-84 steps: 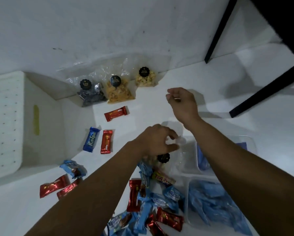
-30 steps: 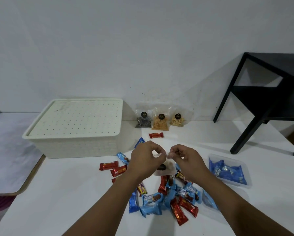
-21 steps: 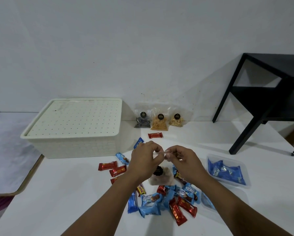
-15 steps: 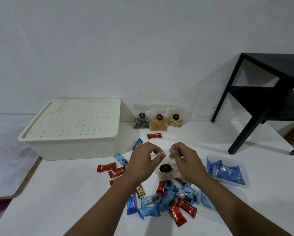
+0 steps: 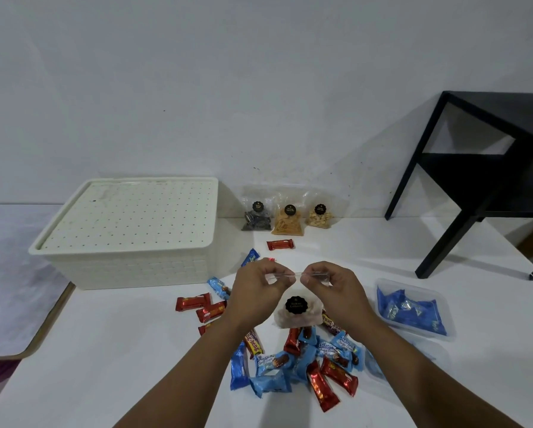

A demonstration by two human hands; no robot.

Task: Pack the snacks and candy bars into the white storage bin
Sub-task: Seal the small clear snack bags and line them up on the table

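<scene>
Both hands pinch the top edge of a clear snack bag (image 5: 296,313), the left hand (image 5: 257,291) at its left end and the right hand (image 5: 336,291) at its right, holding it over a pile of candy bars (image 5: 302,362) on the white table (image 5: 104,350). The lidded bin (image 5: 129,233) sits to the left. Three more bags (image 5: 288,216) lean against the wall.

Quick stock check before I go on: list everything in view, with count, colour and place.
storage bin: one, white, lid on, left on table
snack bags by wall: three, clear, black labels
held snack bag: one, clear, hanging above candy pile
candy bars: many, red and blue, scattered mid-table
clear tray: one, blue packets inside, right
side table: one, black, right rear
left hand: pinches bag top
right hand: pinches bag top
</scene>
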